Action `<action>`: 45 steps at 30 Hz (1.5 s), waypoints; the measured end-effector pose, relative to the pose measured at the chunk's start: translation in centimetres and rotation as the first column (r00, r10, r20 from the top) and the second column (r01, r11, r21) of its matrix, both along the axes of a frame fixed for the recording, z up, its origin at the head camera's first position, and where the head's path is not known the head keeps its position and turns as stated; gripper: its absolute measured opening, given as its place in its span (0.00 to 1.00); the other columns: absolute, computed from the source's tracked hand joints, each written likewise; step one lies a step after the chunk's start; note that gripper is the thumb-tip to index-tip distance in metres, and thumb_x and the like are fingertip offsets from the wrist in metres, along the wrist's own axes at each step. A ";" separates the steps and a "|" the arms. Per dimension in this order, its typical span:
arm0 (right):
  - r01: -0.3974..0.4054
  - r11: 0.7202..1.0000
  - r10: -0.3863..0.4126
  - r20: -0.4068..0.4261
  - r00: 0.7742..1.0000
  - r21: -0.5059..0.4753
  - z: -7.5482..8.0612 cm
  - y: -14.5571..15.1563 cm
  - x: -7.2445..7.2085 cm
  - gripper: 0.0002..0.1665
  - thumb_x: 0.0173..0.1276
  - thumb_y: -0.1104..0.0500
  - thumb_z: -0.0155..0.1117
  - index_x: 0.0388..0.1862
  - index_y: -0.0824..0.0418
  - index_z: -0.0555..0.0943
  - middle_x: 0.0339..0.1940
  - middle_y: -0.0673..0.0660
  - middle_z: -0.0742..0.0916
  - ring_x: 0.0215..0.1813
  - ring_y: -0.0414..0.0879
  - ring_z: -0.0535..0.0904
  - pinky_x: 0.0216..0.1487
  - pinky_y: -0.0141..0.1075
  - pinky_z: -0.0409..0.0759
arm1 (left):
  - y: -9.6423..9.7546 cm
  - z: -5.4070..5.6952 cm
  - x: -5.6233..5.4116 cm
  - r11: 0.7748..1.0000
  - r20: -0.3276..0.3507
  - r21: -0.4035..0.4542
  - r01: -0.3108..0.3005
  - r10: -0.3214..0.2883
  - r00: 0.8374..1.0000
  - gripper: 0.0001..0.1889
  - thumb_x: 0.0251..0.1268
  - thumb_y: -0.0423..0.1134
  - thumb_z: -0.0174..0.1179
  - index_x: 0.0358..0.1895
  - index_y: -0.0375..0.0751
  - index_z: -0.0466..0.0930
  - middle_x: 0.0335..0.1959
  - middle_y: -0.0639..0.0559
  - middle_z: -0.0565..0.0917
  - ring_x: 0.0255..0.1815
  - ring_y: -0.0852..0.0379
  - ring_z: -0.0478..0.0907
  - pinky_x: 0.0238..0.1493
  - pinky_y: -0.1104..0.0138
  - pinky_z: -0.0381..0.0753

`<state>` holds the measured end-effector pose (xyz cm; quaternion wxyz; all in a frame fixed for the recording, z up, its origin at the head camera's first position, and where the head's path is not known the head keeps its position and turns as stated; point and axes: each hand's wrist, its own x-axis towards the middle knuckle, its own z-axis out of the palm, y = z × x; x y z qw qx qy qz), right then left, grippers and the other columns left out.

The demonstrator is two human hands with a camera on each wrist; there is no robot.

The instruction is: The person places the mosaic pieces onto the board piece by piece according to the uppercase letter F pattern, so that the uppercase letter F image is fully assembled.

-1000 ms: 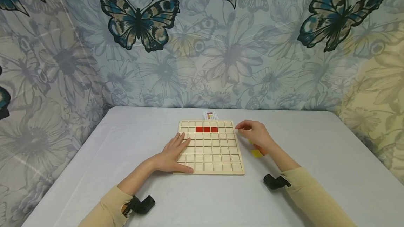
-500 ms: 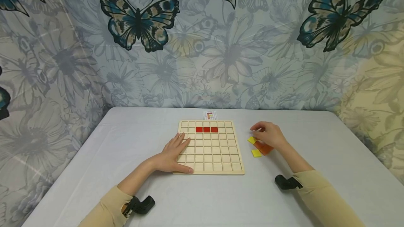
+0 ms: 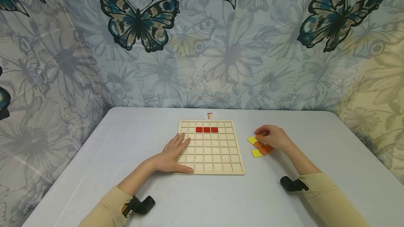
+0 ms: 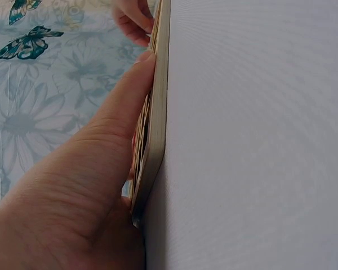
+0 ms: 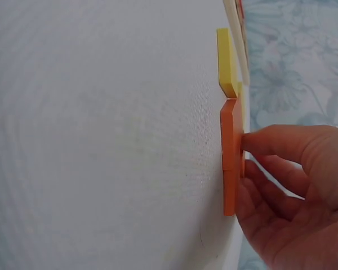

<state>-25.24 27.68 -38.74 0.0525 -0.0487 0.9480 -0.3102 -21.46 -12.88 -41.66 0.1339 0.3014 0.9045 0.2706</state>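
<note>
My right grip (image 3: 274, 138) is at the far orange tile (image 3: 259, 136), to the right of the board (image 3: 207, 150) and well apart from its right edge. Thumb and fingers bend in around that tile; I cannot tell whether they truly pinch it or only touch it. It looks square, so I read no long axis; its place is at my fingertips, on the side of my hand that faces the board. The board's cells lie leftward from there. My right is clearly the nearer hand: my left grip (image 3: 172, 155) rests spread over the board's left near corner, fingers straight, thumb along the near edge.

To the right of the board, 2 more orange tiles (image 3: 266, 150) lie touching, in a line slanting away from it, with 2 yellow tiles (image 3: 256, 153) on their board side. On the board, 3 red tiles (image 3: 206, 129) sit side by side in the 2nd row from its far edge.
</note>
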 end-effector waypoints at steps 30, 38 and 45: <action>0.000 0.998 0.007 -0.130 0.991 0.056 -0.3 0.5 0.3 0.19 0.61 0.56 0.72 0.46 0.66 0.83 0.36 0.58 0.85 0.40 0.51 0.78 0.37 0.39 0.75 | 0.0 0.0 0.1 1.000 0.006 0.008 0.000 0.000 1.000 0.58 0.54 0.61 0.69 0.79 0.38 0.43 0.79 0.37 0.34 0.78 0.42 0.24 0.72 0.42 0.33; 0.036 0.999 -0.032 -0.143 0.989 0.028 -0.2 0.4 0.3 0.22 0.62 0.52 0.72 0.47 0.67 0.83 0.38 0.59 0.86 0.42 0.53 0.79 0.40 0.39 0.77 | -0.1 -0.1 0.0 1.000 -0.003 0.008 0.007 -0.007 1.000 0.58 0.54 0.61 0.68 0.79 0.38 0.43 0.79 0.37 0.34 0.78 0.41 0.24 0.72 0.42 0.33; 0.038 0.998 -0.042 -0.087 0.995 -0.044 0.0 -0.8 0.2 0.24 0.62 0.50 0.71 0.50 0.66 0.82 0.41 0.59 0.86 0.42 0.51 0.80 0.36 0.36 0.78 | -0.1 -0.1 -0.1 1.000 -0.005 0.004 0.011 -0.010 1.000 0.58 0.54 0.62 0.68 0.79 0.39 0.42 0.79 0.38 0.34 0.78 0.42 0.24 0.72 0.41 0.33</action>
